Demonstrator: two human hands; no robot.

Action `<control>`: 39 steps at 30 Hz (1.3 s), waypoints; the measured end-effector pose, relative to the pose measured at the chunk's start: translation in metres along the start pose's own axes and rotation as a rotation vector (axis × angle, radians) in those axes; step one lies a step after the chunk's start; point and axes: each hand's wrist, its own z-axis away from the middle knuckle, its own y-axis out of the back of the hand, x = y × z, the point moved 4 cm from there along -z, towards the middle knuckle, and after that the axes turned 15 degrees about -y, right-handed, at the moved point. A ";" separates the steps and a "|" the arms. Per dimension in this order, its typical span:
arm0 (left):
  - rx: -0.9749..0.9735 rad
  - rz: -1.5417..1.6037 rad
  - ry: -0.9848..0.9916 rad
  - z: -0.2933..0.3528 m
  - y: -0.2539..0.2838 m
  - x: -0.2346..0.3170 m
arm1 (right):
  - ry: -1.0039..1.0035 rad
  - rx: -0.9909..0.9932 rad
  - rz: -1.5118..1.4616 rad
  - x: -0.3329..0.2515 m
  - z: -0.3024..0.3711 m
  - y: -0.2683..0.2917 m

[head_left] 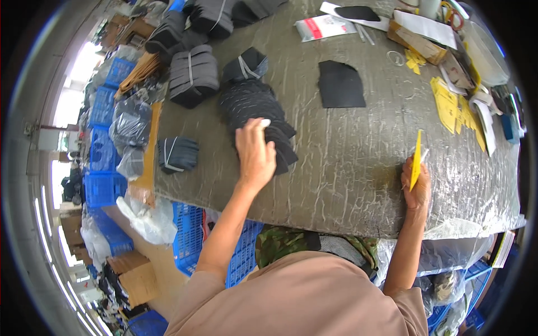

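Observation:
My left hand (pixel 257 158) rests on the near part of a fanned-out row of dark cut pieces (pixel 249 103). Its fingers are apart, and something white covers one fingertip. Toward the right side of the table, my right hand (pixel 417 183) is closed round a flat yellow template (pixel 416 162), seen nearly edge-on. A thin white stick-like thing (pixel 425 153) pokes out beside the template; I cannot make out its kind. Between the hands and farther off, a single black cut piece (pixel 341 85) lies flat on the table.
Tied bundles of grey pieces (pixel 193 73) and a small dark bundle (pixel 178 154) sit at the left. More yellow templates (pixel 446 106) lie at the right, near a cardboard box (pixel 417 42). A white-and-red packet (pixel 325 28) is at the back. Blue crates (pixel 188 238) stand below the table edge.

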 end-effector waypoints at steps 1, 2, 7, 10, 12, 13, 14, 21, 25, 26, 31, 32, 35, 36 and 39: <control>-0.038 0.169 0.007 -0.015 -0.017 0.009 | 0.002 -0.048 -0.002 0.000 -0.001 0.000; -0.091 0.262 0.002 -0.031 -0.040 0.021 | -0.006 -0.032 0.001 0.000 0.001 0.001; 0.014 0.232 -0.176 -0.114 -0.147 0.027 | 0.003 -0.041 -0.030 0.013 -0.001 0.002; -0.282 0.236 0.159 -0.129 -0.188 -0.005 | -0.045 -0.064 -0.058 0.016 0.000 -0.007; -0.339 0.247 0.140 -0.123 -0.194 -0.010 | -0.045 -0.097 -0.057 0.011 0.001 -0.015; -0.339 0.234 0.057 -0.112 -0.194 0.003 | -0.041 -0.084 -0.048 0.010 0.003 -0.013; -0.340 0.219 -0.022 -0.098 -0.192 0.014 | -0.043 -0.073 -0.040 0.011 0.004 -0.011; -0.305 0.383 -0.142 -0.031 -0.134 0.089 | -0.038 -0.053 -0.002 0.004 -0.002 -0.007; -0.191 0.447 -0.130 -0.030 -0.123 0.081 | -0.031 -0.059 0.020 0.004 -0.001 -0.011; -0.186 0.406 -0.102 -0.033 -0.123 0.075 | -0.030 -0.063 0.016 0.004 -0.001 -0.011; -0.253 0.428 -0.113 -0.033 -0.126 0.064 | -0.023 -0.092 0.018 0.008 0.000 -0.011; -0.254 0.433 -0.108 -0.030 -0.123 0.068 | -0.016 -0.077 0.030 0.008 0.000 -0.008; -0.286 0.521 -0.153 -0.003 -0.106 0.093 | 0.002 -0.038 0.067 0.007 0.000 -0.004; -0.302 0.545 -0.160 0.007 -0.095 0.104 | 0.019 -0.025 0.095 0.006 0.001 -0.005; -0.219 0.603 -0.103 0.036 -0.063 0.119 | -0.019 0.042 0.330 0.009 0.018 -0.027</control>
